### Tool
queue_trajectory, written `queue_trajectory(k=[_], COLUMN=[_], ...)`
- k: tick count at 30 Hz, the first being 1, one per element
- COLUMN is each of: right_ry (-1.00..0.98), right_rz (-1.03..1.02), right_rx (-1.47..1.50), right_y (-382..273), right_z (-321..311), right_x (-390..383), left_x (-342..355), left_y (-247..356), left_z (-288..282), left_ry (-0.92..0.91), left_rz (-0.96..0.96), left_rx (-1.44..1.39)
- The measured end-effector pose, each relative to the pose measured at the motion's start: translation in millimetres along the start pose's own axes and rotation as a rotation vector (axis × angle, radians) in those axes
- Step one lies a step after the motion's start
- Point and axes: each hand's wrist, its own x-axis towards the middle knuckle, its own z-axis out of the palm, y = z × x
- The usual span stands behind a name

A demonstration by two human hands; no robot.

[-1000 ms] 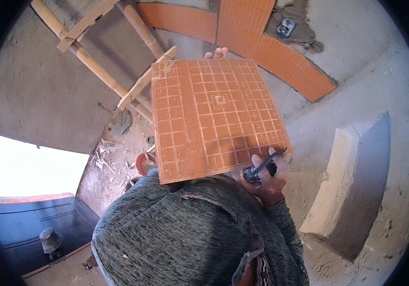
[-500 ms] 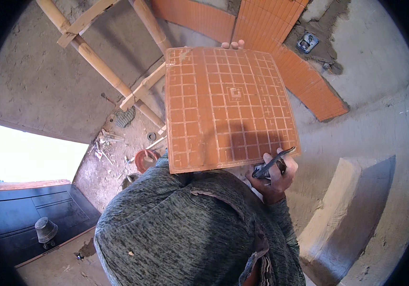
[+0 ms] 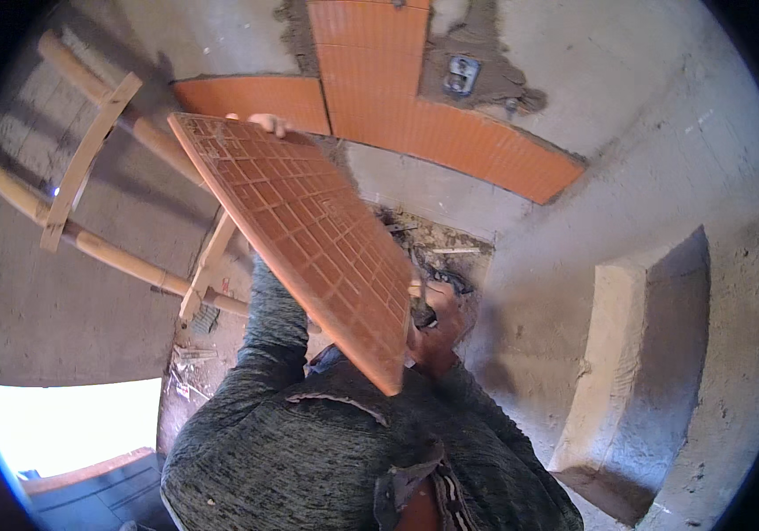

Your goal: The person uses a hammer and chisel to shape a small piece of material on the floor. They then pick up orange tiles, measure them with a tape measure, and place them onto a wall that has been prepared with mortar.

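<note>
A large square terracotta tile (image 3: pixel 308 239) is held up in front of me, tilted steeply, its grid-patterned back toward me. My left hand (image 3: pixel 270 124) grips its far upper edge; only the fingertips show, and the rest is behind the tile. At the lower right edge, my right hand (image 3: pixel 437 327) is closed on the tile. A dark tool (image 3: pixel 422 311) is also in that hand, too covered to tell its kind.
Orange ribbed tiles (image 3: pixel 379 80) are set on the wall ahead, beside an electrical box (image 3: pixel 462 76) in rough mortar. A wooden ladder (image 3: pixel 87 164) leans at the left. A recessed ledge (image 3: pixel 609 345) is in the wall at right. Debris (image 3: pixel 437 243) lies below the tiles.
The tile has turned from nearly facing me to a steep slant and shifted left. My right hand has moved left with it. The view has swung right toward the tiled wall.
</note>
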Motion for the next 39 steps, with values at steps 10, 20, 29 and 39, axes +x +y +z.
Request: queue_trajectory(k=[10, 20, 29, 39], right_ry=[-0.199, -0.196, -0.196, -0.159], right_rz=[0.754, 0.682, 0.766, 1.119], right_rx=[0.406, 0.41, 0.22, 0.194], right_y=[59.1, 79.8, 105.7, 135.3], right_z=[-49.5, -104.9, -22.7, 42.9], right_x=[-9.9, 24.8, 58.0, 51.9], left_x=[25.6, 10.1, 16.7, 10.7], left_y=[-52.4, -94.4, -119.4, -138.2], left_z=[177.7, 168.4, 86.9, -6.4], left_ry=[0.392, -0.004, -0.084, -0.143], left_rz=[0.319, 0.293, 0.148, -0.031], left_rx=[1.546, 2.002, 2.013, 1.923])
